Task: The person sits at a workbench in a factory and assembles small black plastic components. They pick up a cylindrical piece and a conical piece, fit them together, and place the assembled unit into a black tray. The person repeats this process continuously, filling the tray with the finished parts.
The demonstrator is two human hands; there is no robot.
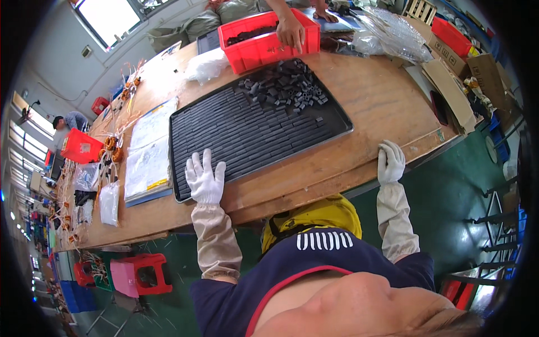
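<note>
My left hand [205, 177], in a white glove, is open with its fingers spread over the near left edge of a black tray [347, 124]. Rows of dark, short block-like pieces [230, 126] lie side by side across much of this tray. Toward its far right corner, similar pieces are heaped loosely [289, 84]. At the right, my right hand [391, 162], also gloved in white, rests at the table's front edge, apart from the tray. Its fingers are slightly bent and close together, with nothing seen in them.
Beyond the tray, another person's hand [291, 33] hangs over a red bin [250, 56] with dark contents. Papers [147, 146] lie left of the tray on the wooden table [370, 90]. Cardboard [449, 92] and clear plastic wrap [393, 36] crowd the far right; a red stool [154, 273] stands below left.
</note>
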